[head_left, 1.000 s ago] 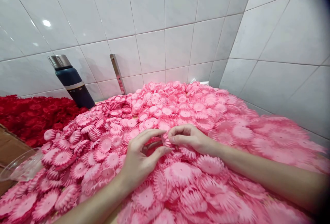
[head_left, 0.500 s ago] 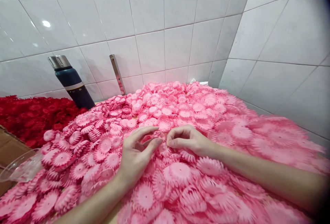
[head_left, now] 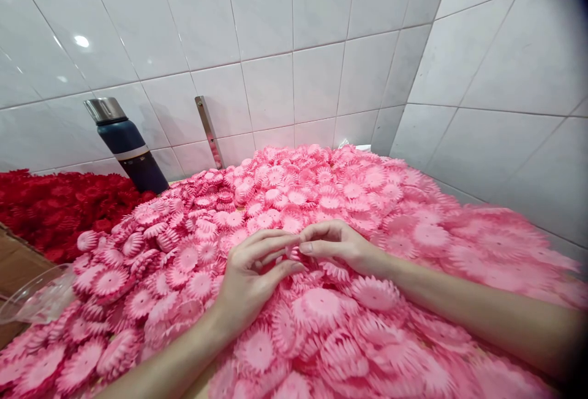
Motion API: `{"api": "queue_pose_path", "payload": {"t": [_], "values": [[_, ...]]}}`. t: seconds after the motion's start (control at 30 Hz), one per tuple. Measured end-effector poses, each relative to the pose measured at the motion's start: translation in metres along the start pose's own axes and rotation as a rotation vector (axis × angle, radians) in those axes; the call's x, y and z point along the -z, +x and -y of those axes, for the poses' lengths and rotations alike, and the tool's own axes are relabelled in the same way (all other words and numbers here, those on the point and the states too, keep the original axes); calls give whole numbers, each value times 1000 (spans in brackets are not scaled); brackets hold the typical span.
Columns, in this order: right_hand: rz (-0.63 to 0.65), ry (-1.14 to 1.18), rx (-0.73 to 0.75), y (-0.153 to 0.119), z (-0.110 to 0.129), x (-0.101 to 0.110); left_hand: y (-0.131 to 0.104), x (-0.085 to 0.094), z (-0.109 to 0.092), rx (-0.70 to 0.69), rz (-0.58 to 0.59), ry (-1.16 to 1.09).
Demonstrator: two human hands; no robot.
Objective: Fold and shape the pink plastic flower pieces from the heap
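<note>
My left hand [head_left: 255, 273] is over the middle of a heap of pink scalloped fabric discs [head_left: 321, 307]. Its fingers reach to the right, with the thumb apart below them. My right hand [head_left: 340, 246] comes in from the right, its thumb and forefinger pinched together. The fingertips of both hands meet. Between and behind them shows a bit of pink, and I cannot tell whether it is held or part of the heap. Many discs are cupped and frilled at the edge, with a small dark hole in the centre.
A dark blue bottle [head_left: 133, 154] with a steel cap leans at the back left, beside a red heap [head_left: 59, 209] of similar pieces. A metal strip [head_left: 209, 132] stands against the tiled wall [head_left: 266, 13]. At left are a clear plastic tub [head_left: 41, 298] and a cardboard box [head_left: 21, 258].
My left hand has moved slightly right, its fingers straightening until their tips meet those of my right hand. My right hand has stayed nearly in place, its fingers a little straighter.
</note>
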State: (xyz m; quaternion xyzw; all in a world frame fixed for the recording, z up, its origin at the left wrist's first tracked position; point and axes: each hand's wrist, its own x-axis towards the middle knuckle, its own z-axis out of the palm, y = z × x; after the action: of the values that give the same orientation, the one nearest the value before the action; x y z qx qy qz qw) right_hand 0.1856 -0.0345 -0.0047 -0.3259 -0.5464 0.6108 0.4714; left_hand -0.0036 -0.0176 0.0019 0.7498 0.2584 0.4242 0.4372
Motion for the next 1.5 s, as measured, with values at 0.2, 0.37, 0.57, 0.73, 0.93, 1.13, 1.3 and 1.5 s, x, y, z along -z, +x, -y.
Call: {"api": "queue_pose_path", "payload": {"t": [0.2,0.37,0.57,0.73,0.93,1.13,1.3,1.5], "values": [[-36,-103,-3,1,-2,-1,0,-1,-1,4,14,0],[-25,-185,-5,1,0,-4,-3,-2,-3,17,-28,-73],[-43,-279,-17,1,1,-4,0,-2,-2,3,-207,-12],[-28,-288,-21,1,1,-3,-1,-4,-5,9,-270,-10],[-46,-231,-36,2,-1,-3,0,-5,-3,54,-318,-84],[-85,-151,-81,-1,0,0,7,0,4,136,-467,-167],[-22,-67,6,-2,4,-1,2,-3,0,61,-321,-136],[-29,-3,9,0,0,2,-3,-5,0,104,-149,-110]]}}
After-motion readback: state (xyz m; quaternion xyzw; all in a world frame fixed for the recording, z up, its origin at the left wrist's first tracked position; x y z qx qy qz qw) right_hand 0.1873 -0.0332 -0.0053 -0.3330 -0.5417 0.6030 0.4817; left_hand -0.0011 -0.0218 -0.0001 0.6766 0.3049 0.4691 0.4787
